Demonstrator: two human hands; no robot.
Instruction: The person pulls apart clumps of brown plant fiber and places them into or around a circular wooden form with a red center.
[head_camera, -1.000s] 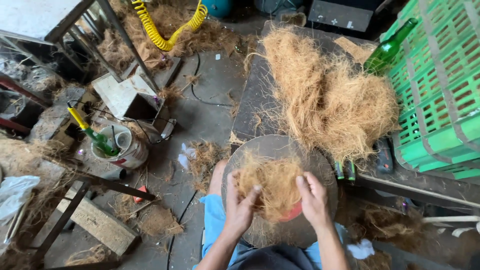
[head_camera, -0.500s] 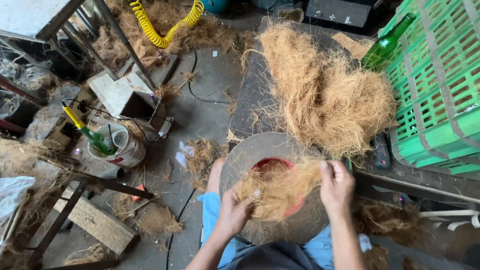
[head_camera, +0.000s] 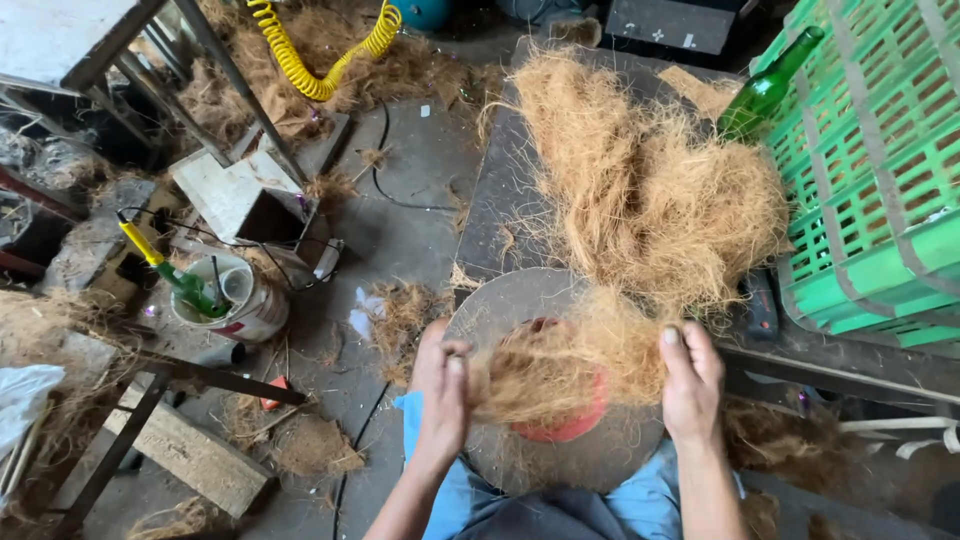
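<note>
Stretching a tuft of brown fibre (head_camera: 560, 365) between both hands, I grip one end in my left hand (head_camera: 442, 385) and the other in my right hand (head_camera: 690, 380), fingers closed on the strands. It hangs over a red bowl (head_camera: 565, 425) on a round board (head_camera: 530, 300), just below the big fibre pile (head_camera: 650, 190) on the tabletop (head_camera: 500, 200).

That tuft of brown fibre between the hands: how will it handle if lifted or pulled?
Probably floppy: the fibre tuft sags and stretches between the left hand and right hand. Likely light for its bulk, since it looks airy, like the big fibre pile. Apt to shed; loose strands litter the floor.
</note>
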